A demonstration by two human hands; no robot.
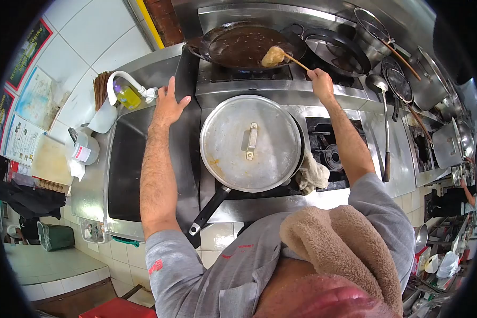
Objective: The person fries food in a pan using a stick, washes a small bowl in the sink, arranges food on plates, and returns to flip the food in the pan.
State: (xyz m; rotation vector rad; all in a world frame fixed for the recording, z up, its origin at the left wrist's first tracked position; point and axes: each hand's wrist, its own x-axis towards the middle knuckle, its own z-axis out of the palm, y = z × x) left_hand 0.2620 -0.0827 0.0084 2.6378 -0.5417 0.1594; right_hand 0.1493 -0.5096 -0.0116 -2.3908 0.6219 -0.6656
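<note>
My right hand (321,84) is closed around the end of a thin wooden stick (297,61). At the stick's other end is a pale yellow lump (273,56), whose kind I cannot make out. It rests at the near edge of a wide wok (238,46) of dark liquid on the back burner. My left hand (170,104) has its fingers apart and holds nothing. It is beside the white tap (149,94); whether the fingertips touch it I cannot tell. Between my forearms sits a large pan with a metal lid (233,143) and a black handle (209,212).
A folded cloth (312,174) lies against the pan beside a front burner (332,156). To the right are a ladle (382,106), a black pan (336,50), strainers and pots. At left stand a yellow bottle (128,97) and a white tub (85,147). Another person (456,199) is far right.
</note>
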